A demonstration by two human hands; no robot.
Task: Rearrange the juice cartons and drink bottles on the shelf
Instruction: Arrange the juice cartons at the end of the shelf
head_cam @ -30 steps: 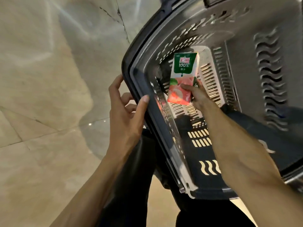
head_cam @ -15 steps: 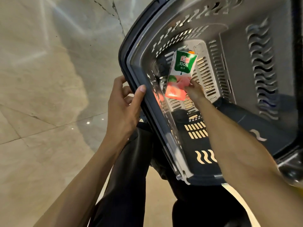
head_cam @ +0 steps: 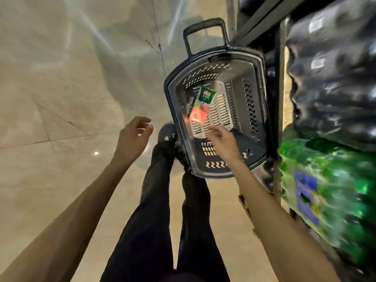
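A green and red juice carton [head_cam: 201, 105] lies on the slotted floor of a dark shopping basket [head_cam: 259, 110] standing on the tiled floor. My right hand [head_cam: 222, 142] hovers over the basket's near end, just below the carton, fingers loosely curled and holding nothing. My left hand [head_cam: 133, 137] hangs in the air left of the basket rim, fingers relaxed, touching nothing. On the right, blurred shrink-wrapped packs of green drink bottles [head_cam: 329, 192] and dark drink bottles [head_cam: 333, 68] fill the shelf.
The basket's handle [head_cam: 204, 30] sticks up at its far end, against the dark shelf frame [head_cam: 275, 110]. My legs in dark trousers [head_cam: 173, 210] stand just before the basket. Pale floor tiles [head_cam: 61, 98] spread to the left.
My right hand let go of the carton, which now lies in the basket. My left hand released the basket rim. The view pulled back and up, bringing the shelf into sight.
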